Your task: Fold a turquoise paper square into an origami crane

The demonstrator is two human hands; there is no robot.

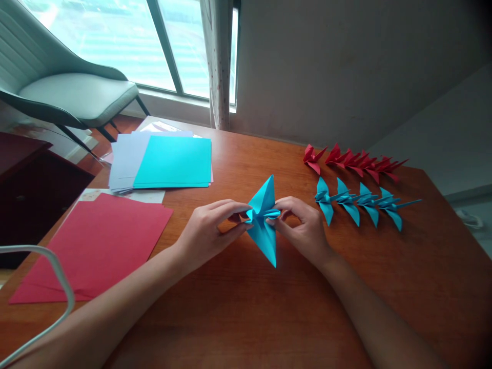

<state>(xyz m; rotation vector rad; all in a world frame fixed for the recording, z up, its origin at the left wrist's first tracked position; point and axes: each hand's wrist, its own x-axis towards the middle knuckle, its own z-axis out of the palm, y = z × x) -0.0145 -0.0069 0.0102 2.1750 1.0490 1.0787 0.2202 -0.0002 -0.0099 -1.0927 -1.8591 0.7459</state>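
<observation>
A blue origami crane (pixel 264 230) is held between both hands over the middle of the wooden table, its two wings spread toward and away from me. My left hand (pixel 215 221) pinches its left end between thumb and fingers. On the opposite end, my right hand (pixel 302 225) grips the narrow folded point the same way. To the right stand a row of several finished blue cranes (pixel 349 201) and, behind it, a row of several red cranes (pixel 353 160).
Red paper sheets (pixel 100 246) lie at the left of the table (pixel 230 318). Behind them is a stack of blue sheets (pixel 175 161) over white paper (pixel 125 159). A white cable (pixel 63 277) curves across the lower left. Past the table stands a chair (pixel 77 97) by the window.
</observation>
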